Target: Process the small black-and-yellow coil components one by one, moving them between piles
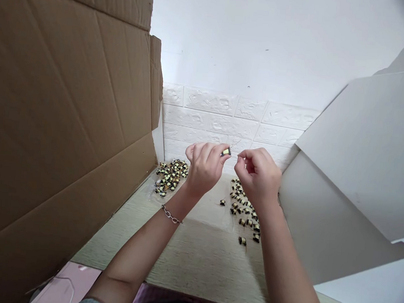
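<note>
My left hand is closed round a small transformer, black at the ends with a yellow-wrapped middle. Fine wire ends stick out of it toward the upper right. Just to the right, my right hand is pinched, thumb against forefinger, a short gap from the transformer. Whatever lies between those fingertips is too small to make out. Both hands are raised above the table. Below and behind the right wrist, many similar transformers lie scattered, and a single one sits apart between the forearms.
A denser heap of transformers lies on clear plastic at the back left. A tall cardboard sheet walls off the left side. White panels lean on the right, and a white brick-patterned wall stands behind.
</note>
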The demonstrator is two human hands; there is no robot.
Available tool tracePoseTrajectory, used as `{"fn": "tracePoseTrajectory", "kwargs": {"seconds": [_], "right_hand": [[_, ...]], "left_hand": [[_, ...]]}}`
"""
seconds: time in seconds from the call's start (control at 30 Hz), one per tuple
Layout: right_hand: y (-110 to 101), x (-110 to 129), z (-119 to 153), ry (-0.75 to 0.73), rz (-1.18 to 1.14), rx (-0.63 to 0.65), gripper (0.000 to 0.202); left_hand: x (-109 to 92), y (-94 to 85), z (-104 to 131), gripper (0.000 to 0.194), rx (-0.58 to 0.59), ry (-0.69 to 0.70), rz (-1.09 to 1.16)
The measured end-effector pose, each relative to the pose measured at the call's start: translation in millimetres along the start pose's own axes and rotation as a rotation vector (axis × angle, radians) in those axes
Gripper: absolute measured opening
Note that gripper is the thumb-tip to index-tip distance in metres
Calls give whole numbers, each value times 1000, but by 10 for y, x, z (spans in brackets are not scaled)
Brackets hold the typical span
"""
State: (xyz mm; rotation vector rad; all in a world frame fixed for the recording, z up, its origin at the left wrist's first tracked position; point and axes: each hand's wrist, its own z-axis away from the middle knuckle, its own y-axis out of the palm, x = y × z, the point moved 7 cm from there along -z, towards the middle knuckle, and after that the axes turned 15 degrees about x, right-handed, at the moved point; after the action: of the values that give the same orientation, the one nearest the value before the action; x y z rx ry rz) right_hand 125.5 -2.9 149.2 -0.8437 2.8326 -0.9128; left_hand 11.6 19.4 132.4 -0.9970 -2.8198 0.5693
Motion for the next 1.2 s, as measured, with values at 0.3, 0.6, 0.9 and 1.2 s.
{"fn": "tracePoseTrajectory", "kwargs": {"seconds": [0.3, 0.6, 0.9, 1.2], "right_hand": [[24, 24, 6, -19, 18, 12, 5], [110, 46, 8, -32, 22, 63, 6], [11, -38, 13, 85, -186, -32, 8], [48, -156, 36, 159, -334, -75, 8]], "left_hand": [[-37, 4, -6, 17, 30, 11, -84], [-52, 57, -5, 18, 92, 65, -89], [-24, 43, -20, 17, 82, 65, 108], [-19, -15, -33, 16, 51, 41, 163]]}}
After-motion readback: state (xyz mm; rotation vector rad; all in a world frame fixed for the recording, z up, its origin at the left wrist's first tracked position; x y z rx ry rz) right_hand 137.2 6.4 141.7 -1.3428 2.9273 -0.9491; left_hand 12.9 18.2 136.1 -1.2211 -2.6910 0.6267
